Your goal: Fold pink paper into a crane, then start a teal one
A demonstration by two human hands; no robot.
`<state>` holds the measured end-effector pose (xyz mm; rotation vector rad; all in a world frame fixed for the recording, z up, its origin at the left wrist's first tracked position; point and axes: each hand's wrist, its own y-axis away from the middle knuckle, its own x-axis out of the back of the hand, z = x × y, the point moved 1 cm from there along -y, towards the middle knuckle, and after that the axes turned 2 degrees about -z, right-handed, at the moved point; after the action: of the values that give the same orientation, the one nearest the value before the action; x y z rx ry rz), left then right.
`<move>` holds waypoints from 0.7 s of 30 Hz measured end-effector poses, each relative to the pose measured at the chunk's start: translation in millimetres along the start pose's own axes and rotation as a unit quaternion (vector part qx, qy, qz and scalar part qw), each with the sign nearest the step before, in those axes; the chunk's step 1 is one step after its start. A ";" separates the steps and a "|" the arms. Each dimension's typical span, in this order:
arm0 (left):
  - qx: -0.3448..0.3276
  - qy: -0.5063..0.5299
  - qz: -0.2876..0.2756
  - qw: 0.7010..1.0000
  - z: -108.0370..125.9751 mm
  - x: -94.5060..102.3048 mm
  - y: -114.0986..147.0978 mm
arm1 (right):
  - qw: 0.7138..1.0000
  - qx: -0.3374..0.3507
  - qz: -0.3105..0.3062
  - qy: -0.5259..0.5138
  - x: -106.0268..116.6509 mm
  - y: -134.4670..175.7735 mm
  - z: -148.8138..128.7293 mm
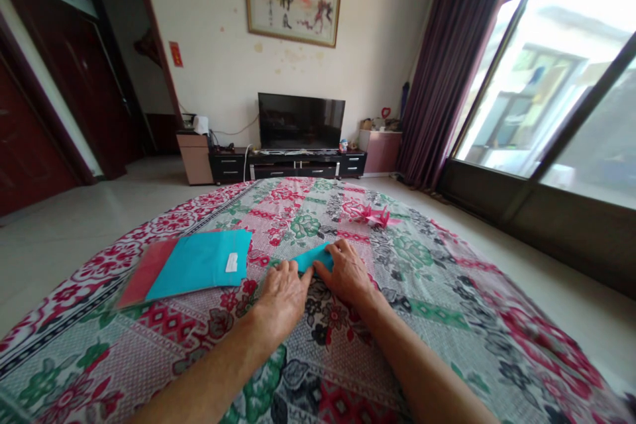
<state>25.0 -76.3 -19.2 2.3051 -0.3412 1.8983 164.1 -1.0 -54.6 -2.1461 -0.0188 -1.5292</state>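
Note:
A small folded piece of blue paper (312, 257) lies on the patterned cloth in front of me, partly covered by my fingers. My left hand (284, 290) presses its near left edge, fingers curled and index finger reaching toward the right thumb. At the paper's right end, my right hand (346, 270) grips it with thumb and bent fingers. Pink folded paper figures (376, 216) rest beyond my right hand. To the left lies a clear packet of blue sheets (201, 262) with a white label, red sheets (144, 273) showing at its left side.
A floral tablecloth (422, 358) covers the round table under my hands. Across the room, a television (301, 122) stands on a low dark cabinet (231, 167). A window (551, 99) with a purple curtain (440, 66) is on the right.

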 end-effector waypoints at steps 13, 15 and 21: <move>0.018 0.057 -0.051 0.997 -23.2 6.2 -2.4 | 1.000 -0.006 0.000 -0.014 -0.3 0.7 0.8; 0.022 0.063 -0.052 0.996 -29.3 8.7 -1.6 | 1.000 -0.004 0.000 -0.014 -0.4 0.7 1.0; 0.047 0.056 -0.012 0.997 -44.0 8.4 -7.7 | 1.000 -0.005 0.000 -0.014 -1.0 0.9 1.0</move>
<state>-13.2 -58.8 -2.1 2.2351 -0.2143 2.0637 164.9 -1.1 -56.1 -2.1759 -0.0208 -1.5028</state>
